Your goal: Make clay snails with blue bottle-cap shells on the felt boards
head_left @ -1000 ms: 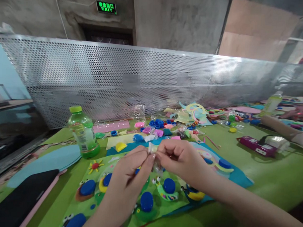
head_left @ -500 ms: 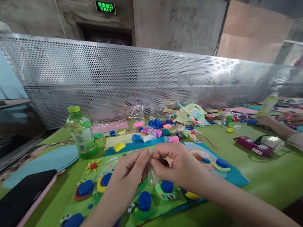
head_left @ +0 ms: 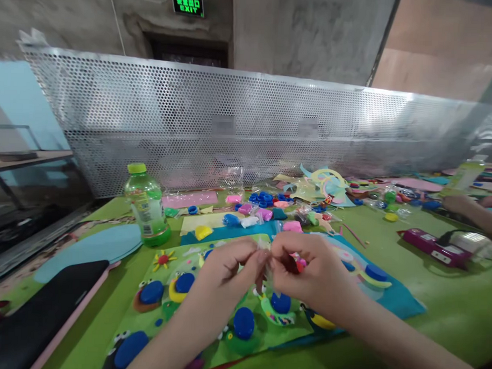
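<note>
My left hand and my right hand meet above a green craft sheet. Both are closed, fingertips pinching a small clear plastic bag, which the fingers mostly cover. Below them the sheet bears clay snails with blue bottle-cap shells, such as the blue cap on a green body and another cap on a speckled light-green body. A red and yellow clay sun is at the sheet's upper left. Something pink and red shows behind my right fingers; I cannot make out what it is.
A green drink bottle stands at left, near light-blue paper ovals and a black phone. Bagged clay and blue caps lie behind. At right are a purple power strip and another person's arm.
The view has shifted, so the scene sits further right in the picture. Both hands stay together, pinching the plastic bag, with the fingers slightly moved.
</note>
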{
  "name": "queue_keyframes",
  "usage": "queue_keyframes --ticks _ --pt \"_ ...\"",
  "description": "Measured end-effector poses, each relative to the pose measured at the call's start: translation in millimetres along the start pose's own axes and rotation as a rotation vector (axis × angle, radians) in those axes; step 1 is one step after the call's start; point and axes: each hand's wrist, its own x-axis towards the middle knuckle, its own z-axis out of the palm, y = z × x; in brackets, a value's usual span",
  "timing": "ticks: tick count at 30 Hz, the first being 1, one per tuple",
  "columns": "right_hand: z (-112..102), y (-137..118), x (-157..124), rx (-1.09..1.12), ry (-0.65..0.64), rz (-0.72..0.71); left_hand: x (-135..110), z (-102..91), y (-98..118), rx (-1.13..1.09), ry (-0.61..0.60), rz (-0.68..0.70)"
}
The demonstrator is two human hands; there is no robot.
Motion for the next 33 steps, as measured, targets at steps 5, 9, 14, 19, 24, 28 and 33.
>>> queue_keyframes --ticks 5,9,14,19,24,28,33 --pt "0.3 -1.8 -7.3 -0.355 0.090 -0.037 0.2 5.9 -3.1 0.072 0.003 0.063" --pt "-2.1 -3.4 -13.6 -0.494 0.095 -0.058 -0.2 10.8 -5.1 0.080 -0.028 0.109" --pt "-6.2 -2.2 -13.7 -0.423 0.054 0.017 -0.3 8.4 -6.9 0.045 -0.025 0.130" --pt "-5.3 -0.8 -12.5 -0.275 -0.185 0.139 -1.4 4.4 -6.1 0.078 0.010 0.115" --pt "-3.2 -5.9 -13.6 -0.443 -0.193 0.205 -3.7 6.3 -4.9 0.170 0.003 0.177" --pt "-5.8 -6.4 -10.7 -0.495 -0.225 0.241 -5.3 7.2 -5.7 0.229 -0.025 0.231" --pt "-2.1 1.8 -14.8 -0.234 -0.108 0.167 -4.9 7.7 -7.3 0.324 0.022 0.153"
